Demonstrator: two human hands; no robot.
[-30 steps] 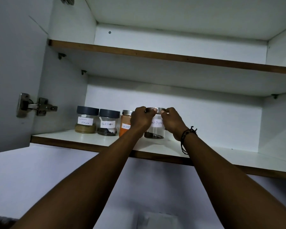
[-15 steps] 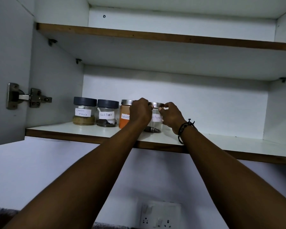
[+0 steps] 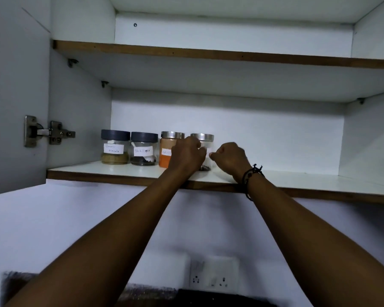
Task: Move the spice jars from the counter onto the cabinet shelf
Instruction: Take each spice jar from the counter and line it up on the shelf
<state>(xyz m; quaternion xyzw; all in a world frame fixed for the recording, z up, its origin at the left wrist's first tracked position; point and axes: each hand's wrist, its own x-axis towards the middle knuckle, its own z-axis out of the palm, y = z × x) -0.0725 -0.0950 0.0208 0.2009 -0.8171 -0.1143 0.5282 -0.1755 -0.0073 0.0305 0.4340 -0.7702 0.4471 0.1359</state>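
Observation:
Four spice jars stand in a row at the left of the lower cabinet shelf point(image 3: 124, 168): a masala jar point(image 3: 115, 149) and a black pepper jar point(image 3: 144, 151) with dark lids, an orange powder jar point(image 3: 166, 151), and a clear jar point(image 3: 202, 138), both with steel lids. The clear jar rests on the shelf, mostly hidden by my hands. My left hand point(image 3: 187, 155) curls around its left side. My right hand point(image 3: 230, 158), with a dark wrist band, has curled fingers, their tips at the jar's right side. Whether they touch it is unclear.
The upper shelf point(image 3: 208, 54) hangs close above the jars. The open cabinet door with its hinge point(image 3: 47, 132) is at the left. A wall socket point(image 3: 213, 278) sits on the wall below. The shelf board extends to the right of the jars.
Both hands have slid down from the clear jar's steel lid to its body. The lid now shows above them. The jar stays on the shelf.

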